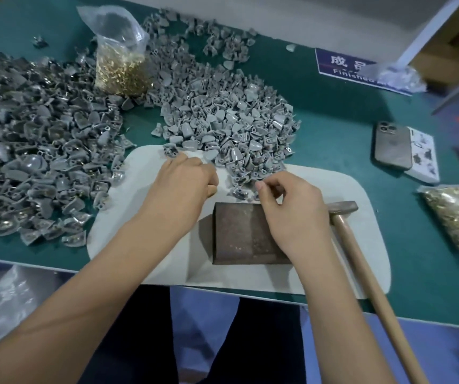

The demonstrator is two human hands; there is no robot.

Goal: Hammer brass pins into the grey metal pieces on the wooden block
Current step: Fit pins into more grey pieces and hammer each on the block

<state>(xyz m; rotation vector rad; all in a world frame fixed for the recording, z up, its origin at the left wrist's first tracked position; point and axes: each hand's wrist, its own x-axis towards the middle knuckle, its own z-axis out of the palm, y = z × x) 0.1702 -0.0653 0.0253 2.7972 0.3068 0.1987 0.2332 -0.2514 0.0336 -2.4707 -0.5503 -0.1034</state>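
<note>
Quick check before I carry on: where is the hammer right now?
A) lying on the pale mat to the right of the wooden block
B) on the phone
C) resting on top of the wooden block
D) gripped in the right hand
A: the hammer lies unheld on the pale mat, right of the wooden block, while the right hand works at the grey pieces.

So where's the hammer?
The hammer lies on the right side of the white mat, untouched, just right of the right hand and the wooden block. Its handle points toward the person.
</note>
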